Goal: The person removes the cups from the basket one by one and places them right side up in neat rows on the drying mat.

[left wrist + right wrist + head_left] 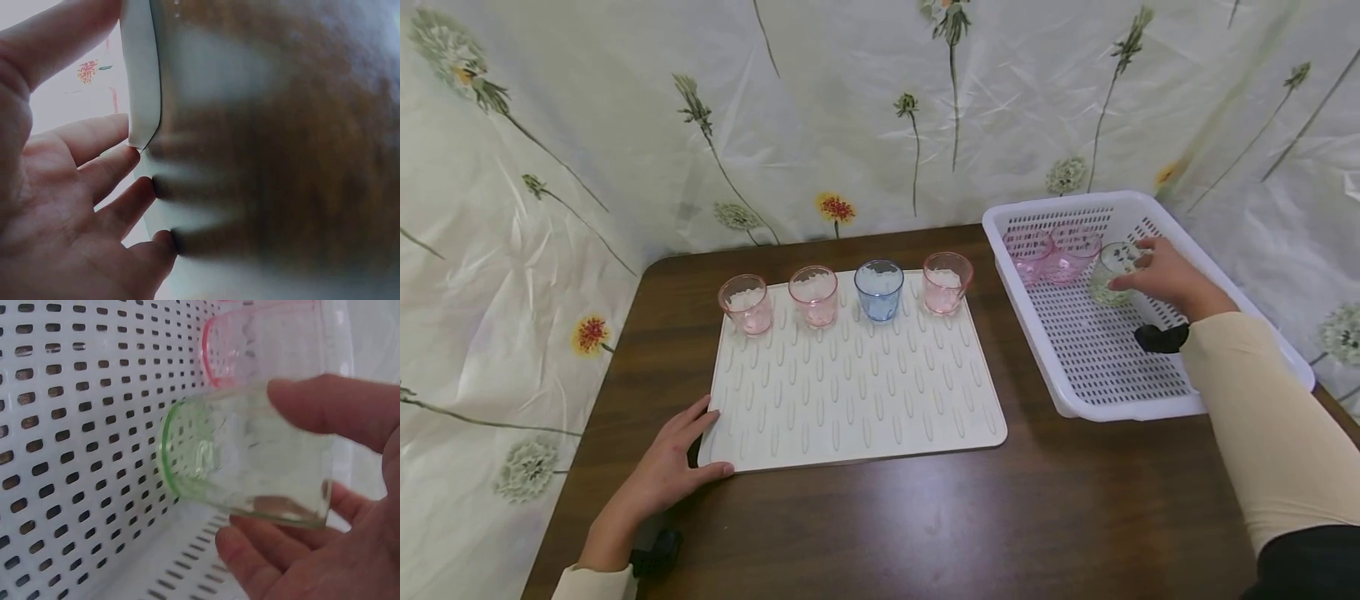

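In the basket, my right hand grips a clear green glass, with the thumb on one side and fingers on the other. One end of this glass is by the perforated basket floor. Two pink glasses sit close beside it. My left hand rests at the near left corner of a white ridged mat; its extended fingers touch the mat's edge. Along the mat's far side stand a blue glass and three pink glasses in a row.
The white plastic basket stands at the right of the brown wooden table, its raised walls around the right hand. A flower-printed sheet hangs behind the table and along its left.
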`<state>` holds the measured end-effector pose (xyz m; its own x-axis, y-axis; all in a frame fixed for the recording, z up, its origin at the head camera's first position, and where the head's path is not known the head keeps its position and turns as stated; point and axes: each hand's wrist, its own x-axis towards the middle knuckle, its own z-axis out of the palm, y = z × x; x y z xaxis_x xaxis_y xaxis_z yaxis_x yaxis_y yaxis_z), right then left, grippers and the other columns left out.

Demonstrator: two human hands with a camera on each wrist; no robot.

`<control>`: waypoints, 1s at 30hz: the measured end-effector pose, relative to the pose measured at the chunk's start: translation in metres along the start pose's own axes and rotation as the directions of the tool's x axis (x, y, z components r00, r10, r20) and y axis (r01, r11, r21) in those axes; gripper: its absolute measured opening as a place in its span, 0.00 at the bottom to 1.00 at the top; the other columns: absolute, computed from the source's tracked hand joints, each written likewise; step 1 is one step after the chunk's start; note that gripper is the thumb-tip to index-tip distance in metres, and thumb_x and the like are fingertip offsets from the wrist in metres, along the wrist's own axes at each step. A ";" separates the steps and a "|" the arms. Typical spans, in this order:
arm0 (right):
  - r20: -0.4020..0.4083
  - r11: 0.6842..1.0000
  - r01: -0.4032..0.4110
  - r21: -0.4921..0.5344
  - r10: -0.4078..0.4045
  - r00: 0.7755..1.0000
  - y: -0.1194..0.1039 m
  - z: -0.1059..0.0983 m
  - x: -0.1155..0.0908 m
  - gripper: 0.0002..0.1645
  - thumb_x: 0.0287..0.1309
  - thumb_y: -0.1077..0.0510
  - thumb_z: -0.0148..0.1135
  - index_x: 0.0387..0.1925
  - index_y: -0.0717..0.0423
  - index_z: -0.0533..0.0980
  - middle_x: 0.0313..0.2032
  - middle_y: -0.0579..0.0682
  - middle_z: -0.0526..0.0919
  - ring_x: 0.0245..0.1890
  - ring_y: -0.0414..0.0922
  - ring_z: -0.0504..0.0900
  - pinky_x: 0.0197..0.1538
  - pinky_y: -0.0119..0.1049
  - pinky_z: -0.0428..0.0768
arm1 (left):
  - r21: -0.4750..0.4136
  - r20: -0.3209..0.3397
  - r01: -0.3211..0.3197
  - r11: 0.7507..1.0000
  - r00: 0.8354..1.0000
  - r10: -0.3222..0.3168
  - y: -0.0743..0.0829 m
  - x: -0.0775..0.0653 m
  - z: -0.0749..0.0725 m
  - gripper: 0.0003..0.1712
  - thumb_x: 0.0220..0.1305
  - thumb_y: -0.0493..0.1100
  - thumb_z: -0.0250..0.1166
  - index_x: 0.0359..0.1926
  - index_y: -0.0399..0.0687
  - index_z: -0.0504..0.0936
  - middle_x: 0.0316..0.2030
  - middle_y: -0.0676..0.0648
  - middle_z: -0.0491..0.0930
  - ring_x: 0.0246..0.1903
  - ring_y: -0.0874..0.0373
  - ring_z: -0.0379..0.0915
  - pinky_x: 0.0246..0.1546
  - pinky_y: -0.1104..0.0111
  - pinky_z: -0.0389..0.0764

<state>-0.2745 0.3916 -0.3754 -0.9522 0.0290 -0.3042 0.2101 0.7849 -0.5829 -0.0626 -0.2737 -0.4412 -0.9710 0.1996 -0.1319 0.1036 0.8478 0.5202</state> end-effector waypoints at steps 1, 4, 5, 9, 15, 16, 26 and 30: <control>0.018 1.000 0.001 0.026 -0.001 1.000 0.002 0.000 0.001 0.61 0.64 0.53 0.61 0.74 0.71 0.28 0.71 0.82 0.45 0.69 0.78 0.52 0.68 0.72 0.57 | 0.001 0.000 -0.002 1.000 1.000 0.002 0.000 0.000 0.000 0.49 0.53 0.54 0.76 0.69 0.32 0.68 0.74 0.31 0.56 0.70 0.30 0.53 0.65 0.35 0.63; 0.044 0.997 -0.005 0.080 0.002 0.999 0.006 0.000 0.003 0.62 0.65 0.52 0.61 0.75 0.67 0.26 0.73 0.80 0.43 0.70 0.78 0.51 0.68 0.72 0.57 | 0.003 -0.001 -0.006 1.000 1.000 0.006 0.001 0.000 0.000 0.49 0.52 0.54 0.76 0.69 0.32 0.67 0.74 0.31 0.56 0.70 0.30 0.53 0.65 0.35 0.62; 0.047 0.995 -0.007 0.095 0.002 0.999 0.007 0.001 0.003 0.63 0.65 0.51 0.61 0.75 0.66 0.25 0.73 0.79 0.43 0.70 0.77 0.52 0.68 0.72 0.57 | 0.004 -0.002 -0.009 1.000 1.000 0.009 0.001 0.000 0.000 0.49 0.52 0.54 0.76 0.69 0.32 0.67 0.74 0.31 0.57 0.70 0.30 0.53 0.65 0.35 0.62; 0.045 0.991 -0.006 0.130 0.000 0.999 0.011 0.003 0.003 0.64 0.65 0.50 0.62 0.76 0.62 0.25 0.74 0.77 0.43 0.70 0.77 0.53 0.68 0.73 0.57 | 0.006 -0.007 -0.013 1.000 1.000 0.013 0.001 0.000 0.000 0.49 0.52 0.53 0.76 0.68 0.31 0.68 0.74 0.31 0.57 0.70 0.30 0.54 0.65 0.35 0.62; 0.035 0.990 0.005 0.140 -0.010 0.999 0.015 0.006 0.004 0.64 0.65 0.48 0.63 0.77 0.59 0.26 0.75 0.75 0.44 0.72 0.76 0.51 0.69 0.71 0.57 | 0.003 0.001 -0.002 1.000 1.000 0.002 0.001 -0.001 0.000 0.49 0.53 0.54 0.76 0.69 0.32 0.68 0.74 0.31 0.56 0.70 0.30 0.53 0.65 0.35 0.62; 0.035 0.990 0.007 0.142 -0.012 0.999 0.016 0.005 0.004 0.64 0.65 0.47 0.63 0.77 0.59 0.26 0.75 0.75 0.44 0.72 0.76 0.51 0.69 0.71 0.57 | 0.003 0.001 -0.004 1.000 1.000 0.004 0.001 -0.001 0.000 0.49 0.53 0.54 0.76 0.69 0.32 0.68 0.74 0.31 0.56 0.70 0.30 0.53 0.65 0.35 0.62; 0.067 0.999 0.027 0.029 -0.029 0.997 0.020 -0.002 0.006 0.66 0.62 0.43 0.65 0.77 0.59 0.27 0.74 0.76 0.48 0.71 0.77 0.50 0.67 0.75 0.55 | 0.006 -0.001 -0.012 1.000 1.000 0.012 0.002 0.000 -0.001 0.49 0.53 0.55 0.76 0.68 0.32 0.68 0.74 0.31 0.57 0.70 0.30 0.54 0.64 0.35 0.64; 0.072 0.999 0.040 0.019 -0.041 0.997 0.014 -0.007 0.003 0.67 0.62 0.44 0.65 0.77 0.60 0.26 0.73 0.77 0.47 0.71 0.77 0.49 0.66 0.75 0.54 | 0.006 -0.009 -0.019 1.000 1.000 0.019 0.001 -0.001 -0.001 0.48 0.52 0.54 0.76 0.68 0.32 0.69 0.73 0.31 0.58 0.69 0.30 0.54 0.64 0.35 0.64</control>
<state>-0.2757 0.4073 -0.3795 -0.9415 -0.0478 -0.3336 0.1763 0.7737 -0.6085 -0.0615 -0.2736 -0.4400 -0.9707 0.2113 -0.1144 0.1234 0.8470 0.5171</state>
